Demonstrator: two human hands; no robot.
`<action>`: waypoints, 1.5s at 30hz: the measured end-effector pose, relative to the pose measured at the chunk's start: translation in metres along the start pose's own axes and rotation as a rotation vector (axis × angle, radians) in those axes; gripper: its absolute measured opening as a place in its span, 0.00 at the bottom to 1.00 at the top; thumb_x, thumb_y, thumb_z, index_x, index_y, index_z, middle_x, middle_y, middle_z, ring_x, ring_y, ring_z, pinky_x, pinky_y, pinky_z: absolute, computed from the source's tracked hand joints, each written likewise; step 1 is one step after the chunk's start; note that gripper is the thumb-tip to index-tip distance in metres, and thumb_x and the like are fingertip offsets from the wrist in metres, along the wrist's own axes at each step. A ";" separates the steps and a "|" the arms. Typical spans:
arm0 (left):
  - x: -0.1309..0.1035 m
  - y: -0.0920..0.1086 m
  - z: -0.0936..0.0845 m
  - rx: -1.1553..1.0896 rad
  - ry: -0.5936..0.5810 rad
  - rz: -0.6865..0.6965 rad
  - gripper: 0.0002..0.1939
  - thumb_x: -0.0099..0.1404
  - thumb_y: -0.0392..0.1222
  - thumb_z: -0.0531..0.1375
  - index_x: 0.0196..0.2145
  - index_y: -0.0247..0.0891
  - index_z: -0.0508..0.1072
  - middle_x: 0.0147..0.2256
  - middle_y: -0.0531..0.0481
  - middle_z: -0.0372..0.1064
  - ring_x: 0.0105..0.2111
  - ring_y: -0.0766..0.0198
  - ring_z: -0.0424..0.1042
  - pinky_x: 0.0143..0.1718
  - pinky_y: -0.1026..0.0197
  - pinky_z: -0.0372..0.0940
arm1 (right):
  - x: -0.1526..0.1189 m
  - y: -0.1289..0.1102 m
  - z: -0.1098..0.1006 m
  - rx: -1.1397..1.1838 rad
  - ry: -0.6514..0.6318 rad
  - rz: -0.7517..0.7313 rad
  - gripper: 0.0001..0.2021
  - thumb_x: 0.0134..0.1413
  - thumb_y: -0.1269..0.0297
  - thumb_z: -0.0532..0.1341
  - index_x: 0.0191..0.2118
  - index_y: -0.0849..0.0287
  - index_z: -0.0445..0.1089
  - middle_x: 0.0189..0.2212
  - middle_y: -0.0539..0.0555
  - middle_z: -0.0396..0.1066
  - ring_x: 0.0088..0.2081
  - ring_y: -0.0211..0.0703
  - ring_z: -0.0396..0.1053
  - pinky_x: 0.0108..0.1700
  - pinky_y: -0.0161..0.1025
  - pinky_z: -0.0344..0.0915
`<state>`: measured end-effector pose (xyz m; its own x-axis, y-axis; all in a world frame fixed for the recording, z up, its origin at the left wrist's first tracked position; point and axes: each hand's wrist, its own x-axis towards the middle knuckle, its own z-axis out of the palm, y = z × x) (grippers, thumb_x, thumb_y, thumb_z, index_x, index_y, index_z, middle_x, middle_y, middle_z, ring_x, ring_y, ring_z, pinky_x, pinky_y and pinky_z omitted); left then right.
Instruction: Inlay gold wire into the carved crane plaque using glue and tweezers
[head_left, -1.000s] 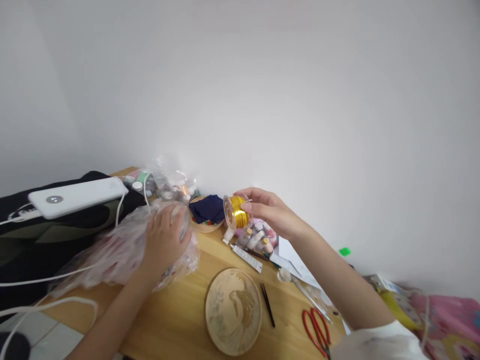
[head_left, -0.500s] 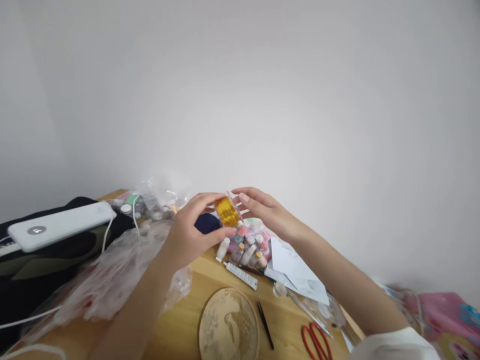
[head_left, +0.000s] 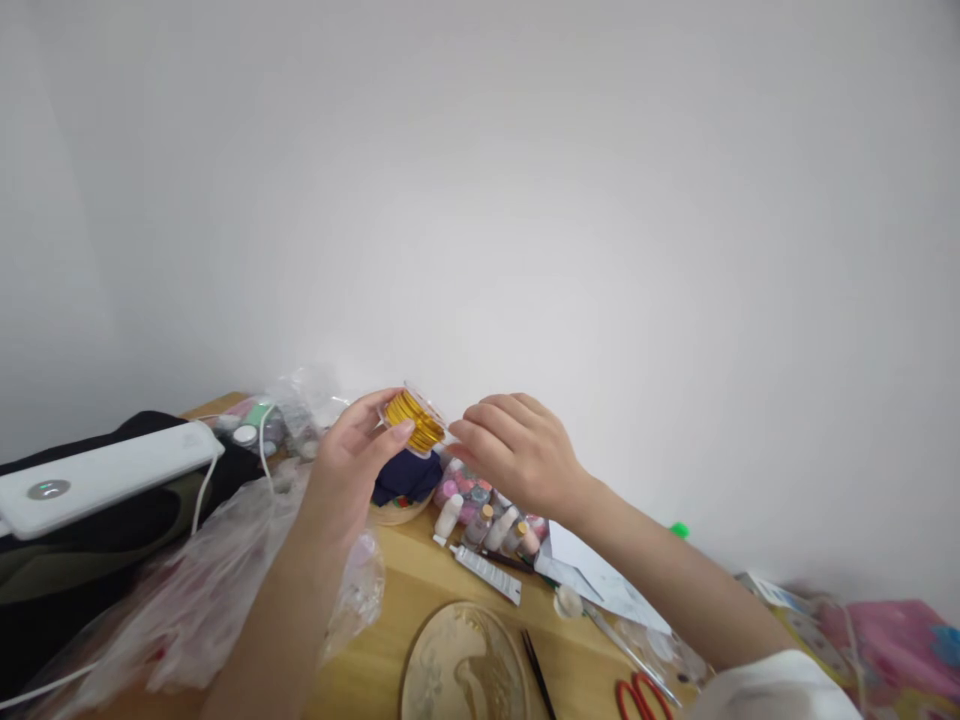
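Note:
A clear spool of gold wire (head_left: 414,420) is tilted in my left hand (head_left: 352,455), whose thumb presses on the windings while the fingers go round behind. Close to the spool's right side, my right hand (head_left: 525,450) is closed with its fingers curled and fingertips together. What its fingertips pinch is too small to make out. Below both hands, a round board (head_left: 465,665) with a bird and plant pattern lies on the wooden table (head_left: 375,640). Dark tweezers (head_left: 537,670) rest just right of the board.
Small bottles (head_left: 480,525) and a glue tube (head_left: 487,575) lie beyond the board. Red-handled scissors (head_left: 643,695) and white paper (head_left: 600,580) are to the right. Dark blue cloth (head_left: 405,480) sits in a round holder. Plastic bags (head_left: 217,590) and a white device (head_left: 112,475) fill the left.
My left hand has moved left with the spool and turned it, its thumb now on the wire. My right hand has gone from loosely spread fingers to a closed pinch.

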<state>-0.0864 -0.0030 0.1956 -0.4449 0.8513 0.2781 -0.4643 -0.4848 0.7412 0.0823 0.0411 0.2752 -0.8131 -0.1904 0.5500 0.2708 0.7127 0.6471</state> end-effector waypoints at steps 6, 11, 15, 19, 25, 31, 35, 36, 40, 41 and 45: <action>0.001 -0.008 0.000 0.051 -0.099 -0.043 0.28 0.48 0.52 0.72 0.44 0.38 0.75 0.42 0.46 0.77 0.40 0.61 0.75 0.40 0.63 0.71 | 0.007 0.000 -0.003 0.048 0.035 -0.143 0.09 0.67 0.72 0.54 0.38 0.64 0.71 0.28 0.52 0.74 0.30 0.37 0.67 0.33 0.38 0.58; 0.003 -0.010 0.000 0.155 -0.161 -0.018 0.28 0.50 0.52 0.71 0.46 0.37 0.73 0.43 0.46 0.77 0.42 0.59 0.75 0.42 0.59 0.72 | 0.009 0.005 -0.013 0.004 0.073 -0.177 0.11 0.68 0.71 0.53 0.38 0.60 0.73 0.28 0.51 0.74 0.30 0.38 0.67 0.32 0.38 0.60; 0.003 -0.012 -0.001 0.271 -0.215 0.043 0.30 0.47 0.50 0.73 0.46 0.38 0.73 0.45 0.45 0.76 0.43 0.58 0.75 0.45 0.56 0.73 | 0.015 0.015 -0.024 -0.048 0.075 -0.204 0.11 0.67 0.72 0.53 0.38 0.59 0.72 0.28 0.51 0.74 0.32 0.38 0.68 0.32 0.38 0.61; 0.002 -0.015 -0.007 0.375 -0.290 0.093 0.30 0.50 0.49 0.72 0.50 0.40 0.73 0.49 0.44 0.74 0.47 0.55 0.75 0.49 0.53 0.72 | 0.024 0.027 -0.033 -0.120 0.093 -0.194 0.06 0.64 0.72 0.57 0.39 0.58 0.71 0.27 0.49 0.74 0.33 0.38 0.69 0.32 0.37 0.61; -0.001 -0.011 -0.013 0.450 -0.463 0.196 0.29 0.56 0.45 0.70 0.55 0.44 0.71 0.51 0.44 0.71 0.49 0.55 0.73 0.53 0.52 0.70 | 0.032 0.043 -0.042 -0.195 0.116 -0.084 0.04 0.64 0.69 0.58 0.38 0.55 0.70 0.27 0.47 0.74 0.30 0.35 0.70 0.30 0.36 0.60; 0.004 -0.015 -0.012 0.509 -0.498 0.248 0.27 0.56 0.45 0.69 0.53 0.43 0.72 0.52 0.44 0.70 0.51 0.54 0.72 0.56 0.49 0.68 | 0.038 0.054 -0.061 -0.350 0.107 0.040 0.10 0.66 0.65 0.57 0.33 0.54 0.72 0.24 0.47 0.74 0.26 0.35 0.70 0.25 0.36 0.59; 0.007 -0.019 -0.011 0.528 -0.482 0.229 0.26 0.55 0.46 0.69 0.52 0.43 0.72 0.52 0.44 0.69 0.51 0.55 0.72 0.57 0.48 0.67 | 0.037 0.058 -0.074 -0.391 0.230 -0.025 0.05 0.63 0.69 0.60 0.34 0.55 0.72 0.24 0.46 0.75 0.25 0.35 0.71 0.25 0.34 0.62; 0.008 -0.020 -0.010 0.537 -0.480 0.227 0.26 0.55 0.46 0.69 0.52 0.43 0.72 0.51 0.44 0.70 0.51 0.55 0.72 0.57 0.48 0.67 | 0.037 0.058 -0.077 -0.397 0.253 -0.029 0.04 0.62 0.70 0.61 0.35 0.55 0.72 0.24 0.46 0.75 0.26 0.35 0.71 0.26 0.34 0.62; 0.010 -0.023 -0.009 0.594 -0.460 0.221 0.25 0.54 0.46 0.69 0.50 0.43 0.73 0.51 0.45 0.70 0.51 0.54 0.72 0.56 0.47 0.66 | 0.033 0.060 -0.088 -0.421 0.304 -0.008 0.04 0.59 0.72 0.63 0.36 0.56 0.73 0.24 0.48 0.76 0.27 0.34 0.72 0.28 0.32 0.64; 0.010 -0.023 -0.009 0.605 -0.451 0.215 0.26 0.54 0.46 0.69 0.50 0.43 0.73 0.51 0.45 0.70 0.51 0.54 0.72 0.56 0.47 0.66 | 0.032 0.060 -0.091 -0.428 0.320 -0.004 0.04 0.59 0.73 0.63 0.36 0.56 0.74 0.24 0.48 0.76 0.27 0.34 0.73 0.28 0.32 0.65; 0.011 -0.029 -0.008 0.640 -0.419 0.173 0.29 0.53 0.46 0.68 0.53 0.42 0.70 0.52 0.43 0.70 0.51 0.54 0.72 0.56 0.47 0.65 | 0.028 0.064 -0.102 -0.482 0.379 0.058 0.05 0.58 0.72 0.64 0.33 0.57 0.76 0.22 0.47 0.76 0.25 0.34 0.74 0.27 0.32 0.66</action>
<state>-0.0845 0.0188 0.1725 -0.0853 0.8408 0.5347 0.1739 -0.5158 0.8389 0.1296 0.0120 0.3859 -0.5746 -0.4502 0.6834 0.5835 0.3601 0.7279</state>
